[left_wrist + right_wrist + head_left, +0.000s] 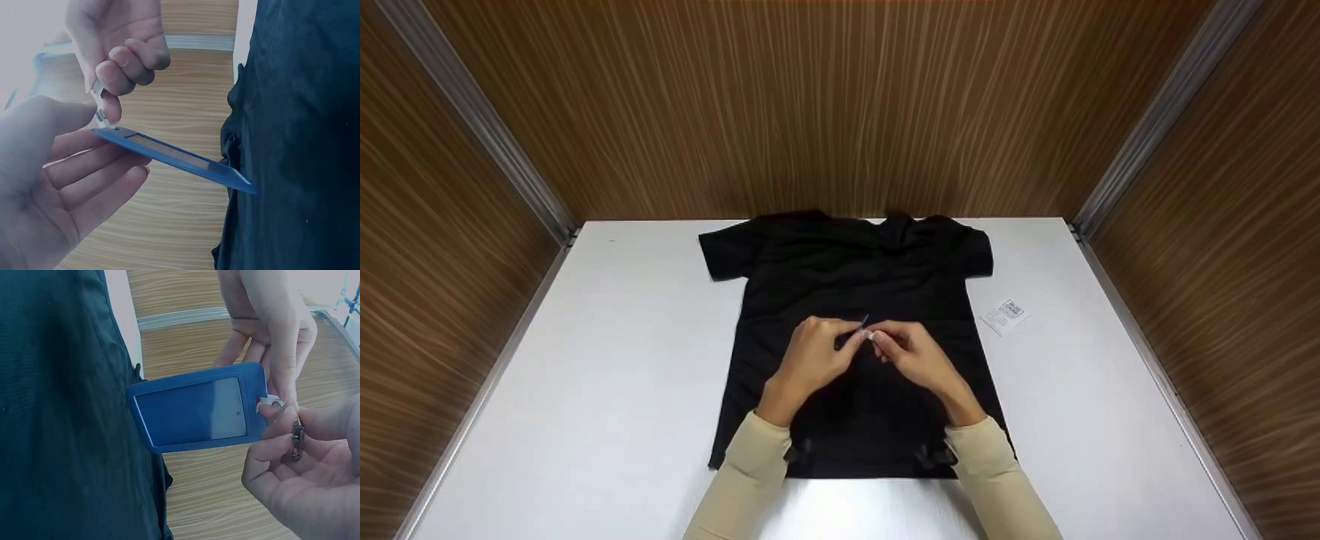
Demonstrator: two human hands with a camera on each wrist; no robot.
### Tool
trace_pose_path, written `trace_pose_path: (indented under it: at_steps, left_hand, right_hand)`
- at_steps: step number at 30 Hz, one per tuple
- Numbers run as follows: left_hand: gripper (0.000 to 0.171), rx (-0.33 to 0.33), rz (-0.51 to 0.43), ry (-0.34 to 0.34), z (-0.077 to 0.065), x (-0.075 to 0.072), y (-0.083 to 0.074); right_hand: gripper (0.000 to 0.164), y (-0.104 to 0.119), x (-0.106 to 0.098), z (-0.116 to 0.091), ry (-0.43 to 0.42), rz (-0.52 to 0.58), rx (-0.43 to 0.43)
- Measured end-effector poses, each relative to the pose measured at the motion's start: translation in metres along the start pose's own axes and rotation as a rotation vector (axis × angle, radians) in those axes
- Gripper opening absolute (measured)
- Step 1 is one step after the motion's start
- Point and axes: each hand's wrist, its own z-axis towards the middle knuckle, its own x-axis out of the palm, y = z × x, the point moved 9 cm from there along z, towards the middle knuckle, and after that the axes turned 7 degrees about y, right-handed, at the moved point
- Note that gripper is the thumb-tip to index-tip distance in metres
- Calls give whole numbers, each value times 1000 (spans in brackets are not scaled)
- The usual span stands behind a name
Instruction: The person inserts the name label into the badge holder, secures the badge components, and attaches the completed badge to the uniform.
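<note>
A blue badge holder (191,410) with a window dangles between both hands, above a black T-shirt (855,420) spread over the table. A short pale strap (271,403) joins its slotted end. My left hand (821,352) pinches this strap between thumb and index finger close to the holder; its other fingers extend behind the holder in the left wrist view. With thumb and fingertips, my right hand (915,356) pinches the small metal clip (297,439) at the strap's other end. The two hands' fingertips meet there. From the head, the holder shows only as a thin blue edge.
A white printed card (1006,316) lies on the white table (637,360), to the right of the shirt. Wood-patterned panels (825,112) rise at the back and both sides, with metal rails (480,112) at the corners. The shirt's collar end is by the back panel.
</note>
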Motion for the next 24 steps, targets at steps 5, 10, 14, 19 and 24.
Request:
trace_pose_path:
  at_steps: [5,10,14,19,24]
  left_hand:
    - [23,-19,13,-9,0,0,0]
    - [24,-21,2,-24,-1,2,-1]
    - [24,-20,-27,-47,-1,2,0]
    - [24,-11,-40,-57,0,1,-1]
    - [24,-5,-36,-49,1,1,-1]
  right_hand:
    - [25,-1,1,1,-42,-10,19]
    - [21,-3,-1,1,-92,-21,42]
    - [20,1,-1,0,-83,13,73]
    - [19,21,0,-2,-60,33,59]
    - [17,31,-2,-4,-76,28,28]
